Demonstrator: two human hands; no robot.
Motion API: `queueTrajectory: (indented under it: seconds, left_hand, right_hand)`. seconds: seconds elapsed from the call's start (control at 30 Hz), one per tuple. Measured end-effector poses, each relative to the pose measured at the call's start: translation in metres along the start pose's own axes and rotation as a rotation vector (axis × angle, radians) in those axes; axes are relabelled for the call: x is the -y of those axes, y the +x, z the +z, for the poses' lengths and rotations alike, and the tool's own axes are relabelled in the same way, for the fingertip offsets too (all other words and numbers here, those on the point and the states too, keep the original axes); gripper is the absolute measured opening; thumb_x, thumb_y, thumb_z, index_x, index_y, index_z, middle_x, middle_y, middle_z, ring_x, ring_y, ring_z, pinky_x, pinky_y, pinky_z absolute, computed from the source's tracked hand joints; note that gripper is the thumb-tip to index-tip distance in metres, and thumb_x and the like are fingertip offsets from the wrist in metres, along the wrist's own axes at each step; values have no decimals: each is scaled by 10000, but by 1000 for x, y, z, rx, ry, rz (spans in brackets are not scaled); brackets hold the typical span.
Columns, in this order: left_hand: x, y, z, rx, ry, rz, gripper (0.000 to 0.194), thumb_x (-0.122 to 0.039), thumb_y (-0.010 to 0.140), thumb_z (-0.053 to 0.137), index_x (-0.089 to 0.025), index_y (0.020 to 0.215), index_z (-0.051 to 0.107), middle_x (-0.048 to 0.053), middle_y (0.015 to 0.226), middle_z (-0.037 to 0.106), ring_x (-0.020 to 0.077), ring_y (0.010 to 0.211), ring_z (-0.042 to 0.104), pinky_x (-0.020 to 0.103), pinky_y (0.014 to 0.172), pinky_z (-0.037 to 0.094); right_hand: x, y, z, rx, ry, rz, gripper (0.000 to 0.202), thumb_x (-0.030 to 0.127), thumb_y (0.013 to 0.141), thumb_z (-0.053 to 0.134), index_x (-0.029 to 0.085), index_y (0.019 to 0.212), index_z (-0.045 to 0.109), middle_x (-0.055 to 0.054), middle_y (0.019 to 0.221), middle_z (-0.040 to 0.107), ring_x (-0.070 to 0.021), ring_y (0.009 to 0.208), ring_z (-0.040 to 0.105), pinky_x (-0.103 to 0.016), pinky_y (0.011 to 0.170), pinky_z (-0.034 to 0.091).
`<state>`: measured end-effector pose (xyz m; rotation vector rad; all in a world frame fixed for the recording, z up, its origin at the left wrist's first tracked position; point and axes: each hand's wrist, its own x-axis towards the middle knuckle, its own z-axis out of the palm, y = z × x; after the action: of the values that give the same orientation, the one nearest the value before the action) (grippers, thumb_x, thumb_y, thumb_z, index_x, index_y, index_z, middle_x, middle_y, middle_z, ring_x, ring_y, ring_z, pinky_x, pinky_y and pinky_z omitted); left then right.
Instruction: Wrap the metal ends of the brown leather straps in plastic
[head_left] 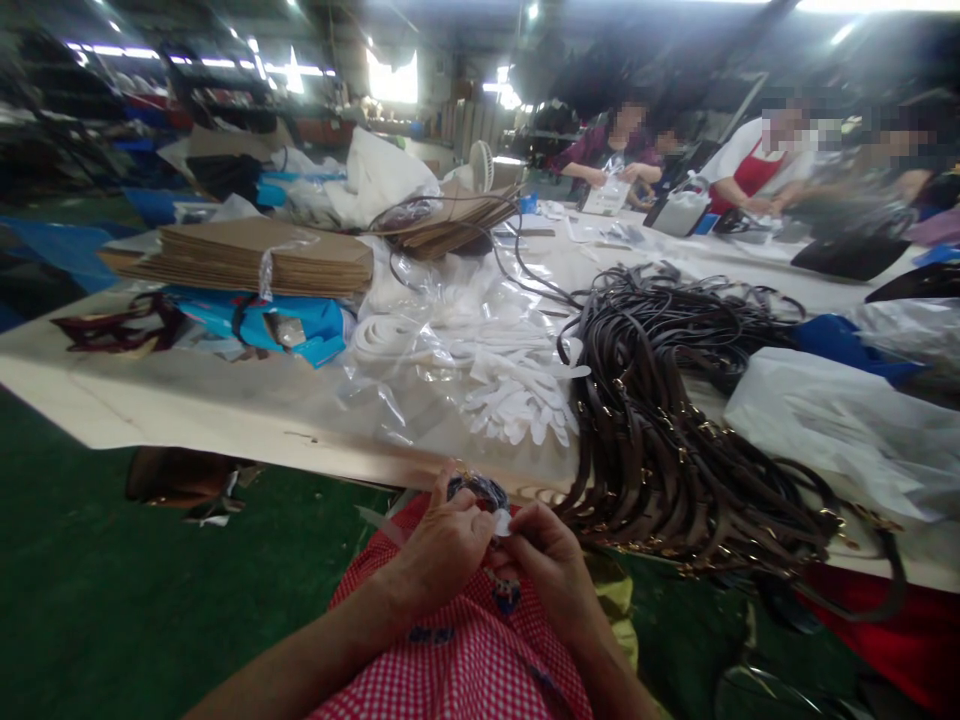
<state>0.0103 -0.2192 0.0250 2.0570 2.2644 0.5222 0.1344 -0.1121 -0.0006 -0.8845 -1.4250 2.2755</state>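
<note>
Above my lap, at the table's front edge, my left hand [450,535] is closed around a coiled dark strap [487,490] with a bit of gold-coloured metal at its top. My right hand [544,555] is beside it, fingers pinched at a small white piece [501,522] that lies against the coil. The fingers of both hands nearly meet there. A red-and-white checked apron [450,670] covers my lap beneath them. On the table just beyond are white glove-like pieces [517,400] on clear plastic.
Dark straps with gold clasps [652,430] hang over the table edge at right, near a white bag [832,420]. Flat cardboard [255,255] and a blue package [277,325] lie at left. People [619,160] work across the table [187,400].
</note>
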Motion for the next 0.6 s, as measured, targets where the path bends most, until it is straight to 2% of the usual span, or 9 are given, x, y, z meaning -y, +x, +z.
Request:
queueTrajectory:
  seconds: [0.13,0.23,0.3,0.4,0.5,0.6]
  left_hand:
    - [3,-2,7,2,60,46,210,-165,970,437,-168,844,606,17,750,641,203,807,583,565,1175,156]
    - [7,-3,9,24,40,57,198,-160,962,458,-166,828,604,15,743,644,199,813,586,571,1175,148]
    - [8,-3,8,54,-12,51,182,-141,947,476,-166,823,606,17,765,653,194,828,591,561,1174,162]
    - [8,-3,6,92,-100,26,143,-132,921,509,-171,838,618,21,812,668,198,871,606,554,1168,189]
    - [7,-2,4,127,-118,8,152,-131,914,510,-170,818,621,25,797,668,204,865,614,555,1164,197]
    - [7,-2,1,147,-136,-4,157,-150,925,502,-169,825,622,36,813,678,209,884,619,561,1165,185]
  right_hand:
    - [11,-1,-1,89,26,82,284,291,663,791,197,735,532,20,661,664,-163,611,668,-234,554,515]
    - [12,0,-3,115,57,121,303,405,736,749,199,798,535,-3,740,687,-182,673,694,-274,625,547]
    - [8,2,-4,95,45,115,409,513,729,755,206,856,516,14,706,667,-162,588,665,-243,539,509]
    - [0,6,-4,113,-13,76,503,545,686,791,211,956,529,57,643,609,-109,486,579,-179,447,399]
    - [-4,7,-6,145,-165,8,422,561,760,717,197,909,565,42,643,604,-105,492,560,-183,448,391]
    - [0,6,-9,134,-518,-161,316,514,899,561,201,876,600,27,599,597,-125,484,559,-209,466,415]
